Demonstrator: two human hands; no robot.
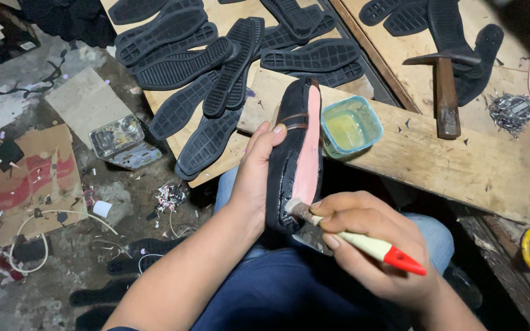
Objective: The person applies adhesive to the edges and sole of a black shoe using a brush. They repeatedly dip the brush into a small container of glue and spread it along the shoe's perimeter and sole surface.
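Shoe (pixel 294 153), black with a pink insole, stands tilted over my lap, its toe against the wooden table (pixel 461 159); my left hand (pixel 259 168) grips its side, my right hand (pixel 369 245) clasps a red-tipped brush (pixel 363 242) touching the heel, near a glue tub (pixel 351 127)

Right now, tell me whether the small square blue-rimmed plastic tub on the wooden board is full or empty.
Partly full: the small square blue-rimmed plastic tub stands upright and lidless, holding pale yellowish liquid below its rim.

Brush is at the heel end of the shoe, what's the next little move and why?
Probably draw the brush in the right hand forward along the shoe's pink bottom: its tip sits at the heel end, the left hand steadies the shoe, and the rest looks dry.
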